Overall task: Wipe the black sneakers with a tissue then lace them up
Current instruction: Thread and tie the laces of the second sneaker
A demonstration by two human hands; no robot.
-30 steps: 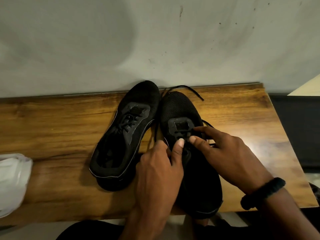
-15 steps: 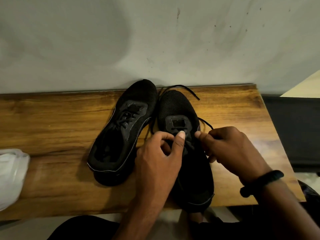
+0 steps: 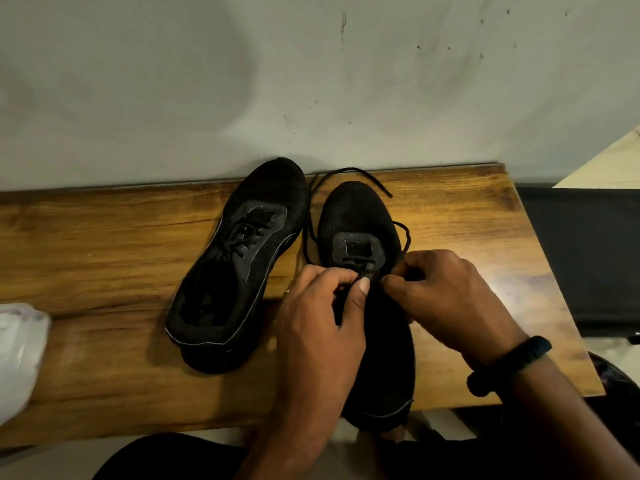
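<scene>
Two sneakers (head view): a black pair on the wooden tabletop [image 3: 104, 271], toes toward the wall [image 3: 311, 81]; the laced left sneaker [image 3: 242, 265] lies just beside the right sneaker [image 3: 360, 216].
Edges: the left sneaker's toe reaches the back edge at the wall; the right sneaker's heel overhangs the near edge.
Open room: wood shows left of the pair as far as a white plastic bag [image 3: 17, 358], with a narrower strip on the right.
Shoelace [image 3: 346, 171]: loose, looping round the right sneaker's toe.
Left hand [image 3: 322, 327]: thumb and forefinger curled, pinching the lace at the eyelets.
Right hand [image 3: 446, 299]: fingers curled tight, pinching the other strand beside the eyelets (black wristband [image 3: 509, 365] on that wrist).
</scene>
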